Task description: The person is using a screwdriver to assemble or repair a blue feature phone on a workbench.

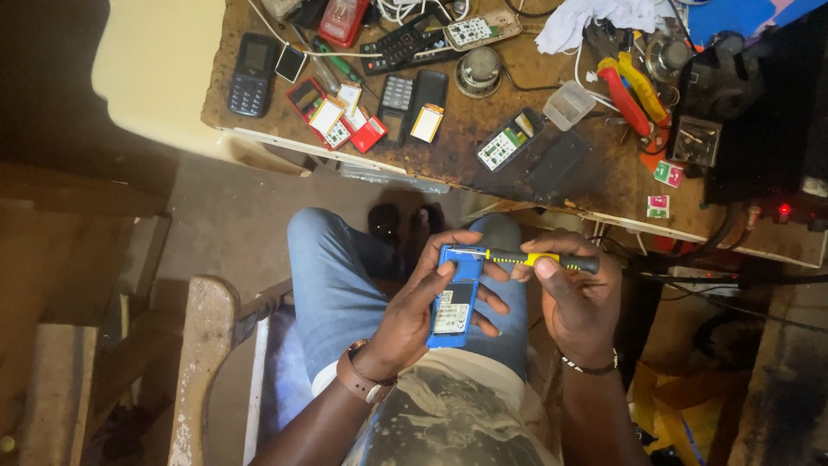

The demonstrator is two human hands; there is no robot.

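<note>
My left hand (405, 315) grips a small blue phone (454, 298) with its back cover off, held over my lap. A white label shows in the open back. My right hand (580, 298) holds a yellow and black screwdriver (539, 259) lying sideways, its tip resting at the top edge of the phone. Both hands sit above my jeans-clad knees, just in front of the workbench.
The brown workbench (483, 160) carries several phones, circuit boards, a black remote (401, 43), red and yellow pliers (630, 91), a clear plastic box (569, 105) and a white cloth (595, 19). A wooden chair back (203, 345) stands at my left. Cables hang at the right.
</note>
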